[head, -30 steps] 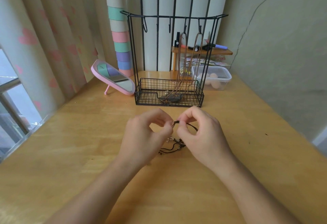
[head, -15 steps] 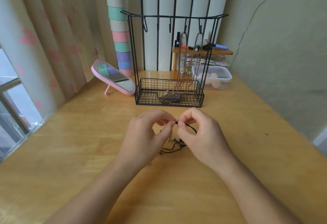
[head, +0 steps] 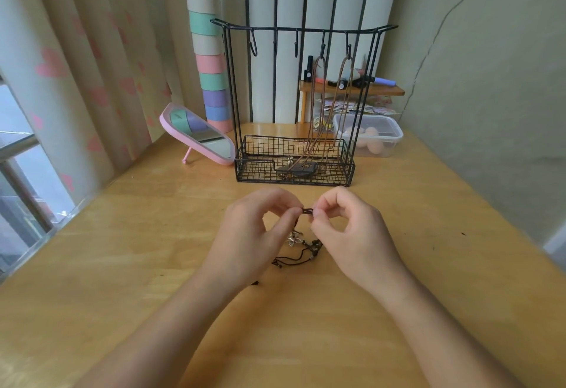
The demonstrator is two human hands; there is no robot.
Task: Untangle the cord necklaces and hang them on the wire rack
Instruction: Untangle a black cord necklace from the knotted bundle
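Note:
A tangle of dark cord necklaces [head: 301,249] with small beads and a metal flower charm lies on the wooden table between my hands. My left hand [head: 254,234] and my right hand [head: 352,234] both pinch a short stretch of the dark cord [head: 307,211], held just above the table. Behind stands the black wire rack [head: 294,32] with several hooks along its top bar. Two brown cord necklaces [head: 321,105] hang from the two right hooks, and their pendants rest in the rack's bottom basket [head: 260,154].
A pink tilted mirror [head: 196,133] stands left of the rack. A clear lidded plastic box [head: 370,136] sits right of it, with a small wooden shelf [head: 352,90] of cosmetics behind. A pastel striped column [head: 211,50] and curtains are at the back left.
My hands have drawn slightly closer to each other on the cord, and the loop that stuck out to the right of my right hand is no longer visible.

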